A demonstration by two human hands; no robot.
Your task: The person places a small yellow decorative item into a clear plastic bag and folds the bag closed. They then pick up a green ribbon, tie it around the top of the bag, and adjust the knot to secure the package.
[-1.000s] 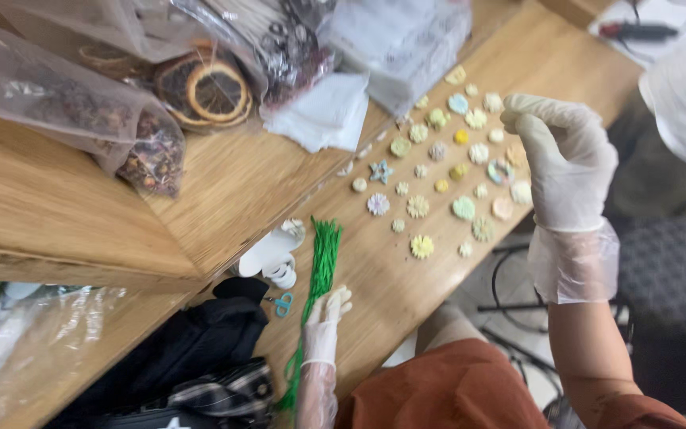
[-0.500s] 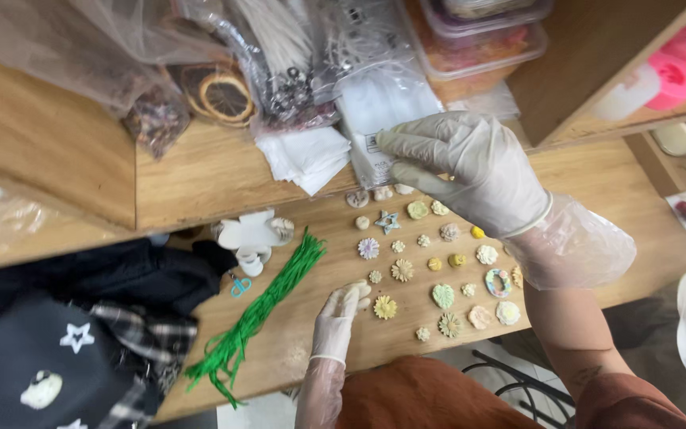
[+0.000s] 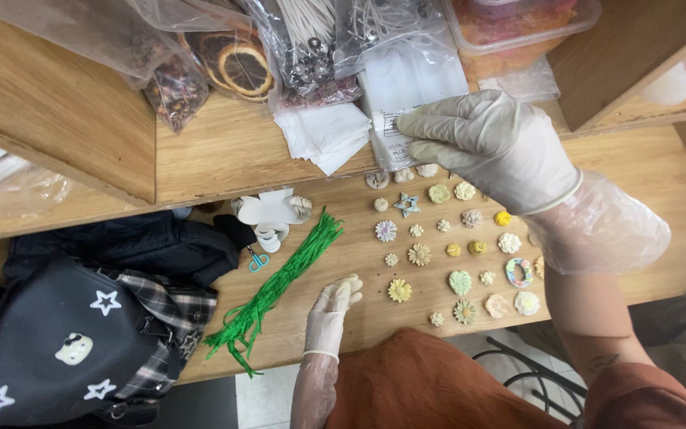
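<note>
A gloved right hand (image 3: 492,145) is raised to the shelf at about one o'clock in the head view, its fingertips closed narrowly on the edge of a clear plastic bag (image 3: 406,87) that bears a white label. The bag is seen on the shelf's wooden edge, just beside a stack of white paper squares (image 3: 323,135) at its nine o'clock. A gloved left hand (image 3: 332,308) is laid flat on the wooden table (image 3: 645,167) at about six o'clock, fingers loosely together, with nothing held. A bundle of green strips (image 3: 279,282) lies just at its nine o'clock, apart from the fingers. Small flower-shaped pieces (image 3: 454,246) are spread in rows at the left hand's two o'clock, below the right hand. A black bag with white stars (image 3: 57,342) is seen at eight o'clock. Dried orange slices (image 3: 236,67) in a bag rest at eleven o'clock.
</note>
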